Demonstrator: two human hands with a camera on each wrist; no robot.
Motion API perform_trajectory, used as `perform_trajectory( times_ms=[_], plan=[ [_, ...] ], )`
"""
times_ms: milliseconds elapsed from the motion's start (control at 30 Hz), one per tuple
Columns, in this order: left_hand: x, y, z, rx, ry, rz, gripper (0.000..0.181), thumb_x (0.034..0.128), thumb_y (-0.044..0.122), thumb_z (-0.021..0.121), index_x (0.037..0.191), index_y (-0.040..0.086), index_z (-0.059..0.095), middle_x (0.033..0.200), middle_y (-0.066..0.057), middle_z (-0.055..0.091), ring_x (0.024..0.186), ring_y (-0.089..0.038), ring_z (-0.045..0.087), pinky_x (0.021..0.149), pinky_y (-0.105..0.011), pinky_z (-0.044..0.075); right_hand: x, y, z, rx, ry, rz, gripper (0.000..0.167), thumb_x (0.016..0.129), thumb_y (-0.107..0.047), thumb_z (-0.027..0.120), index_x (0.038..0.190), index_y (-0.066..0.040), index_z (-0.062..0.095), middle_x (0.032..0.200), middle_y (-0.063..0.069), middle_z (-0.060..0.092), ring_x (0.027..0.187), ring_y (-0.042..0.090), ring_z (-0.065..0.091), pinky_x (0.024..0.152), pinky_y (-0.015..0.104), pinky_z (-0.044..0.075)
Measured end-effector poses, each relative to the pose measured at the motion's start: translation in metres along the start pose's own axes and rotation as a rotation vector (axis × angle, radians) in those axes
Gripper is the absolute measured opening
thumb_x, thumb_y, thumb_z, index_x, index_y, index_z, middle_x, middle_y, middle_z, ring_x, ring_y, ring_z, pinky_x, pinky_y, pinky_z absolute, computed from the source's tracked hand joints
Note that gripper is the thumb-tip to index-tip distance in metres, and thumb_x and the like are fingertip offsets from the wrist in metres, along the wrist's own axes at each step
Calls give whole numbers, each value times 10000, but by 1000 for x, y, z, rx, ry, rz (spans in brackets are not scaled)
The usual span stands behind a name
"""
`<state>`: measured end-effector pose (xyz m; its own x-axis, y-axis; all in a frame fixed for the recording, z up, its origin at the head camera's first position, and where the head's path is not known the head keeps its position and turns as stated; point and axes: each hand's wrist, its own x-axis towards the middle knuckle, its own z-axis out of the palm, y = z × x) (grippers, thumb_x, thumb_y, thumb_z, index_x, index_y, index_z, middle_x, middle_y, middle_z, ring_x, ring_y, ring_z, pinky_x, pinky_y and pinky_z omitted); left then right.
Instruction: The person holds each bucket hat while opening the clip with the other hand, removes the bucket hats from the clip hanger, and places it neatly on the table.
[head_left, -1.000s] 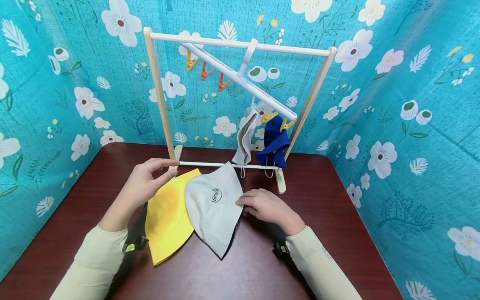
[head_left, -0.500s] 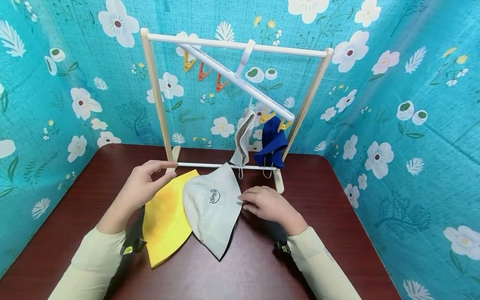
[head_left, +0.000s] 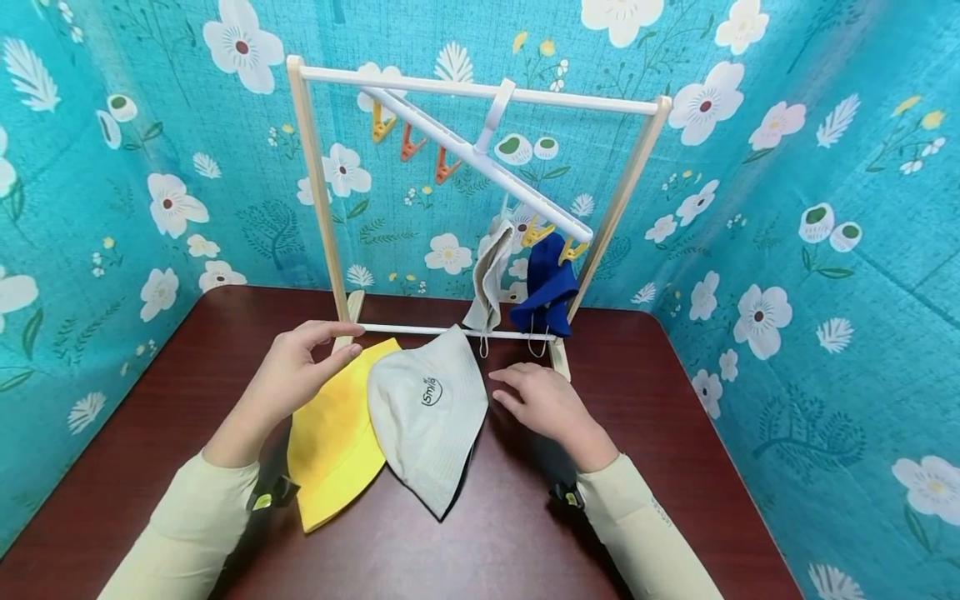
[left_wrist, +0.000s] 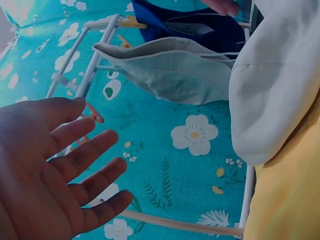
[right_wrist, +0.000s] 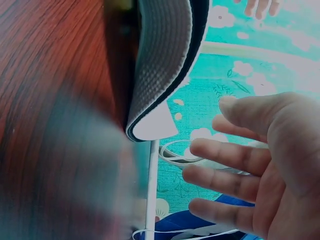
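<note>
A pale grey bucket hat (head_left: 427,417) with a "smile" print lies on the table, overlapping a yellow bucket hat (head_left: 337,450) to its left. My left hand (head_left: 296,371) hovers over the yellow hat's upper left side, fingers extended and holding nothing; the left wrist view shows its fingers spread. Just right of the grey hat's brim, my right hand (head_left: 543,404) is apart from it with relaxed, empty fingers. Behind, a beige hat (head_left: 491,279) and a blue hat (head_left: 547,287) hang from a white clip hanger (head_left: 480,158), the blue one by yellow clips (head_left: 573,250).
A wooden rack (head_left: 318,183) with a white top rail carries the hanger, which hangs at a slant. Orange clips (head_left: 446,165) and a yellow clip (head_left: 383,125) on its left half hold nothing. A floral teal cloth (head_left: 255,200) surrounds the dark red table (head_left: 637,400).
My right hand has let go of the grey hat's brim and drawn slightly away to the right, its fingers loosening. The left hand stays nearly still, and the hats have not visibly moved.
</note>
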<state>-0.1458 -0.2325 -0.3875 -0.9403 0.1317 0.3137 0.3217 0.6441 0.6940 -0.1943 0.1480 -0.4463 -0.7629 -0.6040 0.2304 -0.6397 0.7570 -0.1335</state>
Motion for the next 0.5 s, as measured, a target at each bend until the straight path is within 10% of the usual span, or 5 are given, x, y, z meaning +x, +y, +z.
perform_trajectory(
  times_ms=[500],
  plan=[
    [24, 27, 14, 71, -29, 152, 305, 958, 310, 746, 1241, 197, 739, 1202, -7, 730, 1039, -209, 608, 818, -437, 514, -1, 2, -4, 93, 30, 149, 377, 994, -368, 681, 1333, -204, 694, 1284, 7, 711, 1201, 184, 661, 1008, 427, 530]
  ],
)
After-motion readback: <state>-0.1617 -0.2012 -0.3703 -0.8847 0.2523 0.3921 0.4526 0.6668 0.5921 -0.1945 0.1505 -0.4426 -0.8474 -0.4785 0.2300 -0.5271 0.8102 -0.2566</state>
